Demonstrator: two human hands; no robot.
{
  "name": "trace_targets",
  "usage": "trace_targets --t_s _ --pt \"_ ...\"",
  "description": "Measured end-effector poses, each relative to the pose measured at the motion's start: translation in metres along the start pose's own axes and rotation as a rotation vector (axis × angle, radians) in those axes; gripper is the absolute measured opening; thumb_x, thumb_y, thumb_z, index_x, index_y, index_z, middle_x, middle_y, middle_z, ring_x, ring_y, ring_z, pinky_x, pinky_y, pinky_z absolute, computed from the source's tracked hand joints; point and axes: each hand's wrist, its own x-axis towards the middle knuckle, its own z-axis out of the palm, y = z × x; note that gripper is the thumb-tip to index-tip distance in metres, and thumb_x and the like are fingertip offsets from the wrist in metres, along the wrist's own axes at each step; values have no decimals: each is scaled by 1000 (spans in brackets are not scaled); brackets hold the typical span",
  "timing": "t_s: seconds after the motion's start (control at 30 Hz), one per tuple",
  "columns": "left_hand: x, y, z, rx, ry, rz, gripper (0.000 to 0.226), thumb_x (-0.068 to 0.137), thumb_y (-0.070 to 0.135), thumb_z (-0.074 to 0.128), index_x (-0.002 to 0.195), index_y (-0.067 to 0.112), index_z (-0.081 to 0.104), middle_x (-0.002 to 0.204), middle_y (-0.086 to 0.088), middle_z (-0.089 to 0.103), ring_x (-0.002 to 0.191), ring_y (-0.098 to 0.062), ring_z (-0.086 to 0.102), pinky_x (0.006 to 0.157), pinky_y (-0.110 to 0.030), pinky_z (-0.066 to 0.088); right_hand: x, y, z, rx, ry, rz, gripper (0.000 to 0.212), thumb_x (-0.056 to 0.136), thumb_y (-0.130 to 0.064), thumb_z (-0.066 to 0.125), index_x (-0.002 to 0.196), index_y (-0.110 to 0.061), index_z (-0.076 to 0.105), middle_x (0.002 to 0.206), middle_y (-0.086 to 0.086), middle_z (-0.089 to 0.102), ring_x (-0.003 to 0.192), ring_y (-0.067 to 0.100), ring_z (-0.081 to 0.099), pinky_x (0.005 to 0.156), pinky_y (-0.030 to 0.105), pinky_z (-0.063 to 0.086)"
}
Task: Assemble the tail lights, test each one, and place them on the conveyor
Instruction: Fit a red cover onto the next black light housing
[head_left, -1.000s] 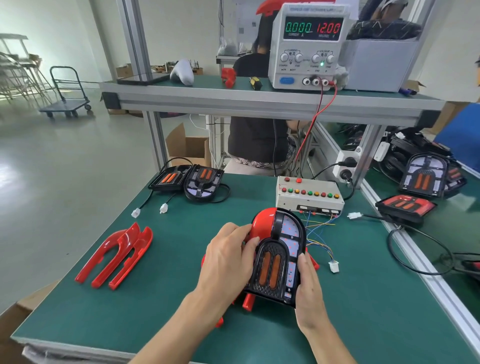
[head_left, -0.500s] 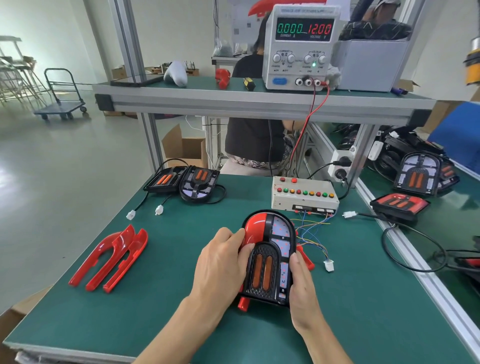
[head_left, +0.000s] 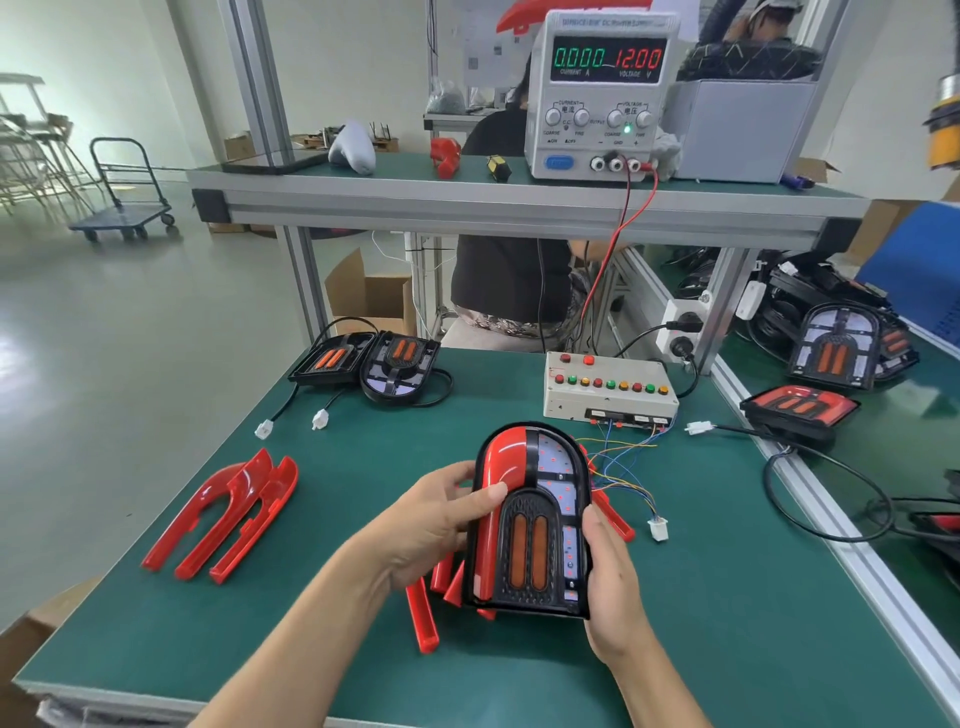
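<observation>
I hold a black arch-shaped tail light (head_left: 537, 535) with two orange strips above the green mat. My left hand (head_left: 441, 525) grips its left edge, thumb pressing a red lens piece (head_left: 501, 467) onto its left half. My right hand (head_left: 605, 582) clasps its right lower edge. More red lens pieces (head_left: 426, 613) lie under the lamp, partly hidden. Two red U-shaped lenses (head_left: 228, 519) rest on the mat at left. The white test box (head_left: 608, 387) with coloured buttons sits behind, its loose wires ending in a white plug (head_left: 658, 530).
Two black lamp bases (head_left: 374, 358) with cables lie at the far left of the mat. A power supply (head_left: 602, 93) reading 12.00 V stands on the upper shelf. Finished tail lights (head_left: 800, 405) sit on the conveyor at right. A person sits behind the bench.
The lamp has been lifted and tilted a little, showing more red pieces beneath it. My left thumb has slid onto the red lens. My right hand stays on the right edge.
</observation>
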Motion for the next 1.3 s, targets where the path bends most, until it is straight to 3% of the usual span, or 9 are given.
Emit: trace_targets --t_s 0.23,0.33,0.47,0.57,0.67,0.8,0.97,1.13,1.3 --pt "0 -7 13 -196 -83 33 49 91 19 69 133 0 53 125 -25 67 110 -35 69 85 -45 58 4 -2 -7 126 19 53 52 97 -45 51 128 -8 68 129 23 68 125 43 61 107 57 47" --pt "0 -6 13 -211 -68 52 53 91 17 68 136 -4 48 129 -29 63 112 -38 67 87 -47 58 4 -6 -4 85 79 17 61 98 -59 48 123 -9 71 123 22 71 114 36 68 95 48 56" --pt "3 -4 15 -373 8 114 47 96 12 63 136 -7 49 127 -31 64 107 -37 70 83 -48 60 -2 -2 -4 17 339 -127 57 99 -64 40 115 -18 70 113 13 74 100 16 71 89 33 55" --pt "9 -1 20 -490 63 172 43 92 14 59 130 -6 55 120 -28 69 101 -34 73 79 -47 61 -14 0 -4 -218 432 -221 41 88 -65 40 103 -32 59 81 -4 68 68 9 61 60 19 49" --pt "15 1 29 -534 81 209 38 91 13 59 125 -3 58 121 -28 68 105 -35 71 87 -52 60 -21 1 4 -289 256 -156 50 82 -67 45 92 -19 55 55 1 57 46 18 49 45 27 38" --pt "23 -5 40 -522 108 228 48 94 9 58 137 -9 47 136 -34 56 116 -40 62 102 -57 51 -18 -2 4 -263 4 -40 69 78 -66 60 79 3 61 61 15 68 42 24 54 40 27 39" --pt "25 -10 50 -530 82 259 43 98 4 56 137 -11 44 133 -34 57 110 -40 64 92 -51 57 -15 -1 3 -257 24 29 69 74 -63 69 80 6 64 63 21 70 43 27 59 40 29 44" --pt "26 -13 54 -490 109 262 46 98 4 56 140 -9 41 141 -36 50 120 -43 56 106 -58 47 -16 -3 4 -221 33 32 55 74 -58 72 70 -3 69 64 22 70 45 29 59 43 31 47" --pt "28 -13 57 -444 130 262 58 89 8 64 140 -8 41 141 -35 51 124 -44 53 113 -64 36 -17 -8 4 -177 48 46 62 71 -55 75 80 6 68 67 25 70 47 29 61 46 31 50"
